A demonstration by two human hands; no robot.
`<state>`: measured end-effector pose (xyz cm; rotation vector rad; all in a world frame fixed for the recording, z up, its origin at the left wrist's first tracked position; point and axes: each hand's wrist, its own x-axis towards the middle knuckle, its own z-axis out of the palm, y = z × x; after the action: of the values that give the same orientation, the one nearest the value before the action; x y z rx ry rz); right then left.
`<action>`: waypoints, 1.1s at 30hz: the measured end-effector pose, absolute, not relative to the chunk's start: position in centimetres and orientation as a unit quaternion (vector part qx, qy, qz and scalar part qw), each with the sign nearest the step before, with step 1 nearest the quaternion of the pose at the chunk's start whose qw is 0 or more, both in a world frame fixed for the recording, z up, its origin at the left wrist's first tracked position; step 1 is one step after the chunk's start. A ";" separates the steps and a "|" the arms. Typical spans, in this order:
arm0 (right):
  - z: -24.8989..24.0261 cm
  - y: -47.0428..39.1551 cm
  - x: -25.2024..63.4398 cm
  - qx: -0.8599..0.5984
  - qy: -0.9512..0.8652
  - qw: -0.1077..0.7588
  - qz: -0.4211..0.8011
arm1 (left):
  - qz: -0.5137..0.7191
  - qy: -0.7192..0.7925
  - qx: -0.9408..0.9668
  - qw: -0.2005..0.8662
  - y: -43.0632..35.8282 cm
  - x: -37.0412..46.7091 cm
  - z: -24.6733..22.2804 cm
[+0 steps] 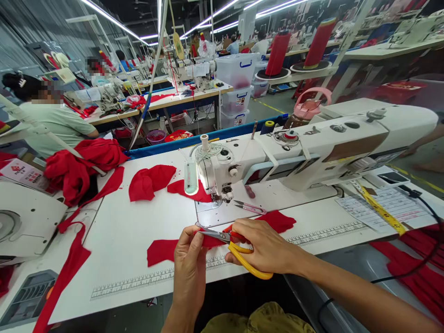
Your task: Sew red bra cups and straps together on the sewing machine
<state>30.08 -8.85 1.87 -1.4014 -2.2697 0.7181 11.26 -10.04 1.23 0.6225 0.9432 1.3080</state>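
My right hand (267, 245) grips scissors (248, 264) with yellow and orange-red handles. Their blades point left, over a red fabric piece (161, 250) and towards my left fingertips. With thumb and forefinger pinched, my left hand (189, 268) holds the fabric's edge close to the blade tips. Part of that fabric is hidden behind my left hand. Just beyond the hands stands a white sewing machine (312, 143), with another red piece (192, 188) lying by its needle. Pink-handled thread snips (249, 207) rest on the machine bed.
A printed ruler scale (132, 283) runs along the table's front edge. Red cloth is heaped (83, 162) at the left, beside a second machine (27, 217). A yellow tape measure (379, 210) lies over a paper sheet (412, 208) at right. A co-worker (52, 120) sits at far left.
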 end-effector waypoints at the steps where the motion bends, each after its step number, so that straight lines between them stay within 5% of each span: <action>1: 1.9 -8.9 30.1 -0.498 -0.808 0.184 0.253 | 0.577 0.415 0.271 0.649 -10.0 11.3 1.2; 14: 1.1 -8.8 30.9 -0.479 -0.796 0.238 0.283 | 0.568 0.444 0.278 0.634 -9.8 11.4 1.0; 24: 1.7 -9.9 35.2 -0.589 -0.785 0.147 0.128 | 0.610 0.532 0.355 0.468 -9.3 9.7 0.0; 33: -1.4 -11.5 50.1 -0.757 -0.652 0.022 0.034 | 0.594 0.507 0.363 0.509 -7.4 8.0 -0.2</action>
<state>50.12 -11.50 -1.37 -2.3448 -2.0219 0.1052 8.01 -7.42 -0.22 0.8737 1.2203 1.4307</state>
